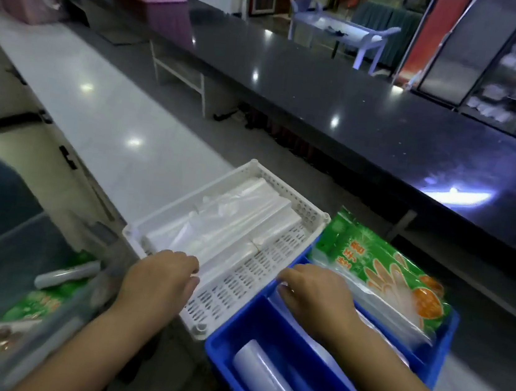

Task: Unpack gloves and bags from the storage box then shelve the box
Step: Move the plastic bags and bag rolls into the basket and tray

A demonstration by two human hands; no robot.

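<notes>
A: Where does it stand, and how would you handle this step?

B: The storage box (5, 287) — the big clear one at the near left, blurred — looks nearly emptied; I'd say the sorting is well along. Both hands are out of it and over the two trays on the tabletop (105, 102). The left hand (160, 276) lies palm down on the near end of the bags (220, 223), fingers loosely curled; whether it pinches anything, I cannot tell. The right hand (311, 294) rests on the clear packs (390, 322) in the blue bin (221, 347), fingers bent, pressing rather than gripping as far as I can see.

A: So the advice?

B: Press the stacks flat and square to the walls. Thin plastic slides, so push with the whole palm — not the fingertips — and keep the green pack from tipping over the rim.

A: And the contents, big to small?

B: Storage box: a white roll (66, 274) and something green, too blurred to name. Blue bin: the green glove pack (381, 262) leaning against the far wall, clear packs beside it, a clear roll (263, 381) in the near compartment. White basket (248, 288): folded white bags along its left side, the right strip bare.
</notes>
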